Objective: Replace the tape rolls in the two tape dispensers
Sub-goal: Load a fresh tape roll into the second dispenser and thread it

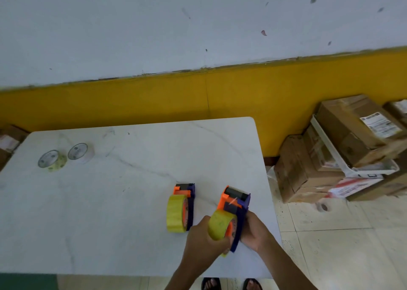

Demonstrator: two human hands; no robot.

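Observation:
Two orange-and-blue tape dispensers are at the near right of the white table (110, 201). The left dispenser (187, 193) rests on the table with a yellowish tape roll (175, 216) mounted on it. The right dispenser (236, 204) is held between both hands. My left hand (203, 237) wraps the yellowish tape roll (220, 224) on that dispenser. My right hand (255, 232) grips the dispenser's blue body from the right. Two nearly used-up rolls lie flat at the far left: one yellowish (52, 160), one pale (80, 152).
Stacked cardboard boxes (343, 148) stand on the tiled floor to the right of the table, with a small roll (323, 206) on the floor beside them. A yellow-and-white wall runs behind the table. My sandalled feet (231, 284) show under the near edge.

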